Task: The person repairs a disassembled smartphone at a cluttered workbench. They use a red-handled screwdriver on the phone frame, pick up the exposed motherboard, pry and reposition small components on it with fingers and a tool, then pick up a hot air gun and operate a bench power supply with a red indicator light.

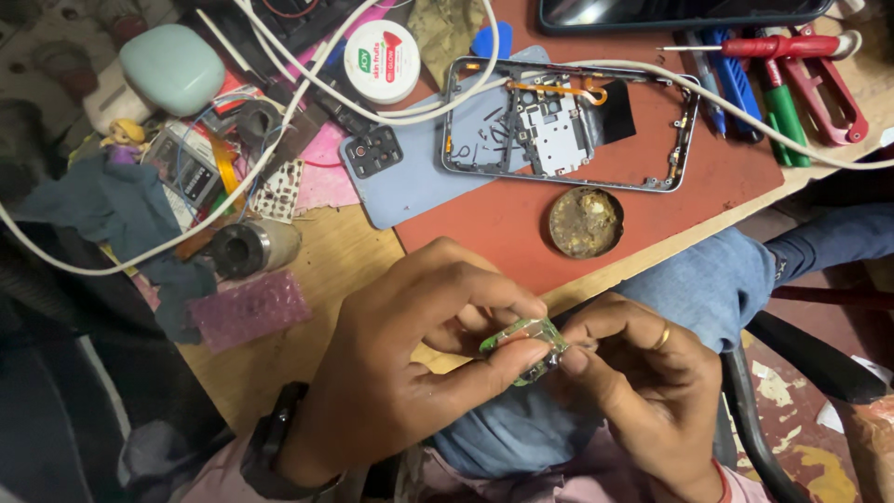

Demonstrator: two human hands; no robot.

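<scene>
Landmark: mat (521,219) on workbench. On it: phone frame (570,126), round tin (585,222) nearer the person. Back cover (410,177) overlaps mat's left edge. Screwdrivers (764,65) at its right. Bubble wrap (250,309) well left.

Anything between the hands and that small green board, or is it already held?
Nothing visible stands between. The left hand and right hand both pinch the small green circuit board directly with their fingers, above the lap, in front of the table edge. The opened phone frame lies apart on the red mat.
</scene>
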